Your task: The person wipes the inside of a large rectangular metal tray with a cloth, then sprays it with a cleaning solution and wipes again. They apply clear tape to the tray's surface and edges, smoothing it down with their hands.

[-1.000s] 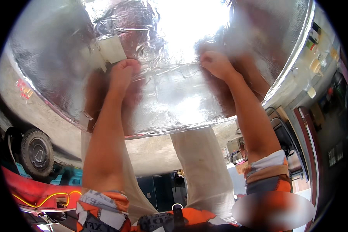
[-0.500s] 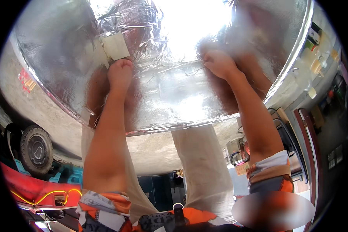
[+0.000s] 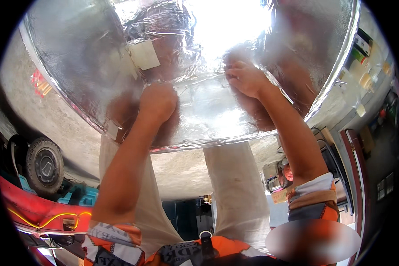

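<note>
A broad silver foil sheet [image 3: 204, 108] with wrinkles and bright glare spreads in front of me. My left hand [image 3: 158, 102] rests on it left of centre, closed with its fingers curled under; whatever they may hold is hidden. My right hand [image 3: 247, 79] is over the foil on the right, its fingers bent but apart, and I see nothing held in them. A crease or seam crosses the foil between both hands. Just beyond my left hand lies a cream square patch [image 3: 144, 55]. A smaller pale patch [image 3: 112, 131] sits by the foil's near-left edge.
On the left stand a black wheel [image 3: 44, 166] and a red machine body [image 3: 44, 201] with a yellow cable. A red-and-yellow bundle [image 3: 41, 83] lies on the concrete floor [image 3: 66, 119]. Clear plastic containers [image 3: 357, 80] are at the right, beside a dark red edge [image 3: 355, 164].
My left hand has moved right and nearer to me, away from the cream patch. My right hand has shifted slightly left, its fingers spreading from a tighter curl. The whole view has shifted a little.
</note>
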